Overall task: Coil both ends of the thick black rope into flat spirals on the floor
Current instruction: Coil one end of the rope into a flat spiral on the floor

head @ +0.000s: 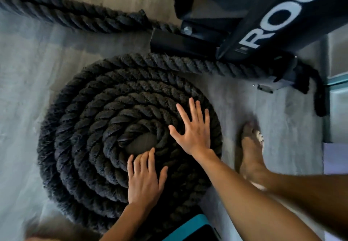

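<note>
A thick black rope lies wound in a flat spiral (81, 137) of several turns on the grey floor. My left hand (145, 180) rests flat on the near turns, fingers together, pointing at the spiral's smooth end cap in the centre. My right hand (194, 129) lies flat on the right side of the coil with fingers spread. Neither hand grips anything. From the top of the spiral the rope (207, 65) runs right, around the base of a black machine. A second length of the rope (62, 12) lies doubled along the floor at upper left.
A black exercise machine (263, 24) with white lettering stands at upper right, its base bar close above the coil. My bare right foot (250, 152) stands on the floor right of the spiral. A teal-edged object (194, 227) pokes in at the bottom edge.
</note>
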